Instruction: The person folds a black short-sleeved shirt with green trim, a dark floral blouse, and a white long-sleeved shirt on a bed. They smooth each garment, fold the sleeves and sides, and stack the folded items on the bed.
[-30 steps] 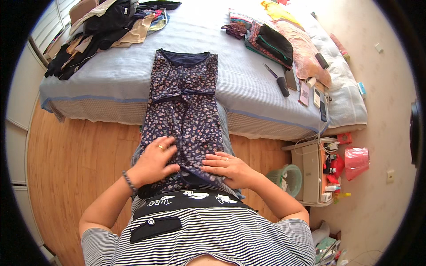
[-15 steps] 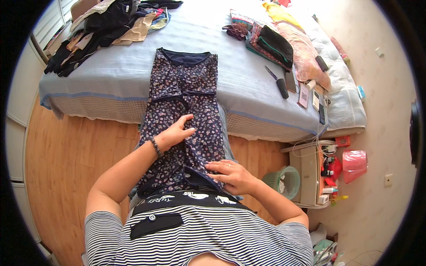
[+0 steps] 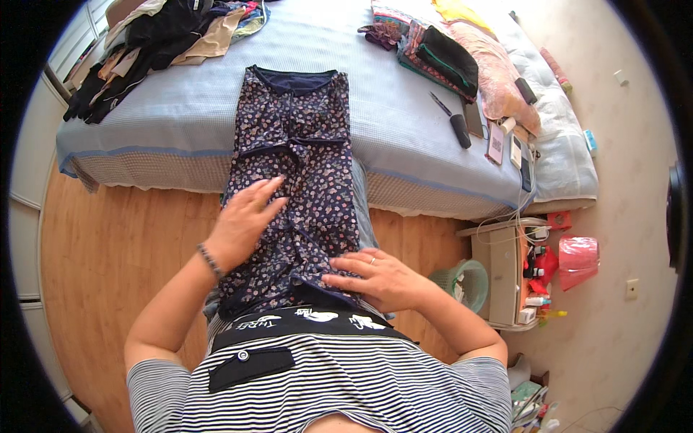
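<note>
Nearest us is our striped top point(image 3: 317, 382). Just beyond it, our right hand point(image 3: 379, 278) lies over the near end of a dark floral garment point(image 3: 317, 191), its fingers stretched out across the cloth; its thumb is hidden, so we cannot tell whether it pinches the edge. Farther forward and to the left, our left hand point(image 3: 244, 220) is released, fingers loosely spread over the print; whether they press on it we cannot tell. The garment runs from our lap, beneath both hands, onto the bed point(image 3: 404, 144) ahead. We judge the step in hand to be smoothing and straightening the cloth. The next move seems to call for flat palms and light pressure, with the near edge kept from slipping, since creases run crosswise ahead of our left hand. Beyond that hand, far to the left, sits a loose clothes pile point(image 3: 159, 50); beyond our right hand, a folded stack point(image 3: 440, 65).
</note>
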Demonstrator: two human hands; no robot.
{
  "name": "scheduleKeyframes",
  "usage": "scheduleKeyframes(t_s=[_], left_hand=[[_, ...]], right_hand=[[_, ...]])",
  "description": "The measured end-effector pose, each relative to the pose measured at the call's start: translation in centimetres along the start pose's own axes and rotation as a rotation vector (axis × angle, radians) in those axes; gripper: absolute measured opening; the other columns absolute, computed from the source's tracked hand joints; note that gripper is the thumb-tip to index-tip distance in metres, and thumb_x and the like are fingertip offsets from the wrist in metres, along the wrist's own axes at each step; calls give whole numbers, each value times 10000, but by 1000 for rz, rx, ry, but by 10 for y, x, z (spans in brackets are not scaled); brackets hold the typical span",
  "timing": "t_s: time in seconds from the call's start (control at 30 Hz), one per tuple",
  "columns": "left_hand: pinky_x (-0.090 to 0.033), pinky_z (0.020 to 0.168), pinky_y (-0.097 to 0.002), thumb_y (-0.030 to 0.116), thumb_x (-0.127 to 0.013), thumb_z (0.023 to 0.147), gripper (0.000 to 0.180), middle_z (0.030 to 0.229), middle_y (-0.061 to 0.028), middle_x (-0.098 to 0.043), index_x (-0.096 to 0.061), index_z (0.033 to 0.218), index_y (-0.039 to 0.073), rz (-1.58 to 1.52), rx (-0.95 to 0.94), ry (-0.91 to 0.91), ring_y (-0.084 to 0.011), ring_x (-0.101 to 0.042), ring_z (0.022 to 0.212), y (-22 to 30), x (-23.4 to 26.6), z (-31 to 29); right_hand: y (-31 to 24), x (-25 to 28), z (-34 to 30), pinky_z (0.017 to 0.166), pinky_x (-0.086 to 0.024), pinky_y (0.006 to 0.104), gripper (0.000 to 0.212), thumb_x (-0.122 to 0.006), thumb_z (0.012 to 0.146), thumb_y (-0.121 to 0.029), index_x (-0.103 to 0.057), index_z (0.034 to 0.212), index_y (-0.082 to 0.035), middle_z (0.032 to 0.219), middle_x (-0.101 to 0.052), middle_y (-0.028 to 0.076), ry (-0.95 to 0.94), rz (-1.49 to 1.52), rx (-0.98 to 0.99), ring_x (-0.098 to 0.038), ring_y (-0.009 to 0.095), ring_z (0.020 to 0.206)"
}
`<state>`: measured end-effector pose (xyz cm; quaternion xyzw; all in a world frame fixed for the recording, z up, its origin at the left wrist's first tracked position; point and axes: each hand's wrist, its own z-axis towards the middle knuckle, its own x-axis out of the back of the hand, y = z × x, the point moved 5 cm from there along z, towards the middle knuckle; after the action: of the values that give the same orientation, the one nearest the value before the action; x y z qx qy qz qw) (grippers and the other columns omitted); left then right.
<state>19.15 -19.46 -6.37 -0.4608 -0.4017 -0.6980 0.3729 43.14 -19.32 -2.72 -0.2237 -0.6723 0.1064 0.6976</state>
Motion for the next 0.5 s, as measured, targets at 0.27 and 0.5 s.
scheduleKeyframes(t_s=[0.27, 0.5], left_hand=[[-190, 1159, -465, -85, -553, 717, 669, 1455, -45, -415, -545, 1307, 229, -323, -105, -325, -277, -302, 1393, 0, 11, -105], [-521, 879, -359, 206, -597, 922, 257, 1068, -114, -672, -659, 1063, 1, -1460, 279, -120, -219, -652, 990, -85, 1, -27]], right_hand=[[16, -23, 15, 1137, -212, 470, 769, -610, 661, 29, -449, 1388, -162, 1446, -415, 84, -105, 136, 59, -326, 281, 1378], [123, 0, 47, 981, -447, 395, 395, -599, 809, -55, -595, 1202, -17, 1189, -634, 111, 142, 1344, -259, -588, 232, 1118]])
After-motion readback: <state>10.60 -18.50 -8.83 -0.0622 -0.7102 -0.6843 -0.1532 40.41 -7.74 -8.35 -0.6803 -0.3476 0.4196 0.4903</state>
